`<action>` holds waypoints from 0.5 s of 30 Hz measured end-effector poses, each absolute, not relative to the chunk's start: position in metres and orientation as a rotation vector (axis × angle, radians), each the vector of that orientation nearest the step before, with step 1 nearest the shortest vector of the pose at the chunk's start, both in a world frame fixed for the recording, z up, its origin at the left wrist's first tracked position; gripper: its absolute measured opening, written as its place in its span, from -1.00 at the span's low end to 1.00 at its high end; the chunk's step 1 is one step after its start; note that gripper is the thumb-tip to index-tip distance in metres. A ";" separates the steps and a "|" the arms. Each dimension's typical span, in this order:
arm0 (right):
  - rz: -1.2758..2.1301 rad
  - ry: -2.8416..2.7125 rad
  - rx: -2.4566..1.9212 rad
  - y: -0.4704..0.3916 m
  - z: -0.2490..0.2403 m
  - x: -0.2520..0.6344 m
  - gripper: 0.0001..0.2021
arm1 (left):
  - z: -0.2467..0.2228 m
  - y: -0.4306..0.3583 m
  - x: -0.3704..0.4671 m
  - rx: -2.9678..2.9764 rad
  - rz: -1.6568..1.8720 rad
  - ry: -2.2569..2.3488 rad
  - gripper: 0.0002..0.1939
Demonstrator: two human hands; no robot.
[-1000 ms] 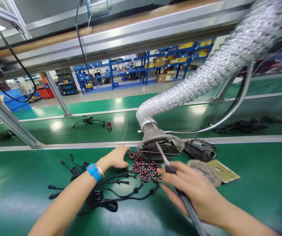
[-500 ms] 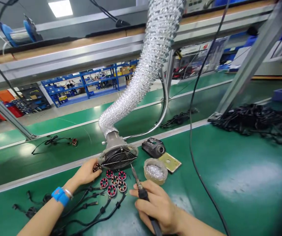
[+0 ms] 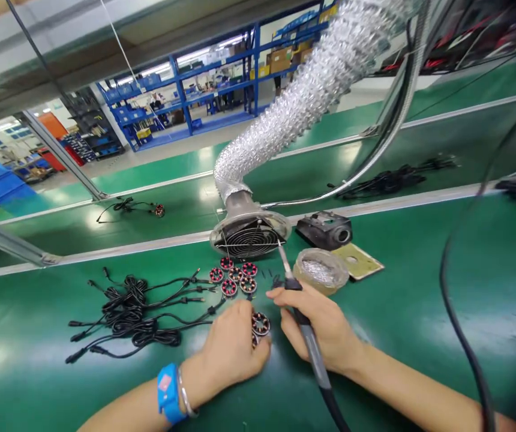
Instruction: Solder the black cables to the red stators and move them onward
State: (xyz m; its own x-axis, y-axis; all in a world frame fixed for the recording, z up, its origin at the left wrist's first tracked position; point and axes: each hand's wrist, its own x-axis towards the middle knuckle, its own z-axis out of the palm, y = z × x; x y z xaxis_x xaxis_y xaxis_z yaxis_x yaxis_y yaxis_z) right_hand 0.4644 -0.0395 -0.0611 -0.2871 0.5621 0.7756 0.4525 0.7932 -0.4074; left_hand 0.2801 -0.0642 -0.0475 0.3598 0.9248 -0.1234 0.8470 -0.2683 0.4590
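My left hand (image 3: 233,345), with a blue band and a bangle at the wrist, is closed on ring-shaped coil parts (image 3: 260,324). At least two show at its fingertips, dark with copper-coloured studs round the ring. In my right hand (image 3: 325,327) is a soldering iron (image 3: 305,327), its tip pointing up and away, in front of the fume extractor hood (image 3: 253,234). Between hood and hands lies a cluster of similar coil rings (image 3: 235,274), some red, some copper-coloured. Black cables (image 3: 138,312) with connectors spread to the left, a few running toward the cluster.
A round tub (image 3: 321,270) of silvery material stands right of the hood, beside a yellowish pad (image 3: 359,261) and a black iron stand (image 3: 325,230). A silver duct (image 3: 294,90) rises from the hood. A dark cord (image 3: 453,240) hangs at the right.
My left hand has moved from beside the hood toward me and to the right, carrying coil rings. The view has tilted down and left. My right hand still holds the soldering iron.
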 end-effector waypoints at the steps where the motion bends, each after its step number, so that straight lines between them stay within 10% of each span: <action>1: 0.167 -1.957 -0.800 -0.043 -0.065 0.465 -0.70 | -0.046 -0.064 0.277 2.141 0.243 1.549 -0.60; 8: 0.370 -2.099 -0.913 -0.054 -0.089 0.460 -0.69 | -0.029 -0.074 0.245 2.050 0.084 1.533 -0.93; 15: 0.487 -2.134 -0.883 -0.058 -0.098 0.468 -0.70 | -0.052 -0.076 0.255 2.090 0.183 1.614 -0.81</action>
